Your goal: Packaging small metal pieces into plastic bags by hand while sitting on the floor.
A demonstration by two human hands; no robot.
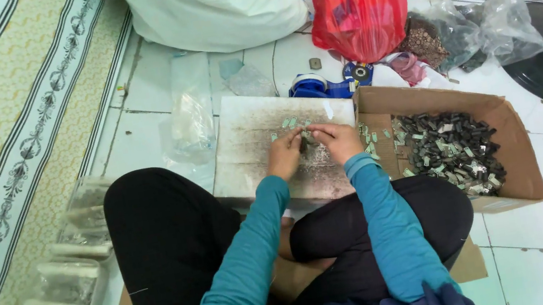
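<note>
Left hand [284, 152] and right hand [332, 140] pinched together on small dark part [303, 141], frame centre, above grey board [248, 142] (grip detail blurred, probably shared); part box [501, 138] lies right, nearer right hand.

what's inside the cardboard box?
The cardboard box holds a heap of small dark metal pieces with a few pale tags. The box floor under the heap is covered.
</note>
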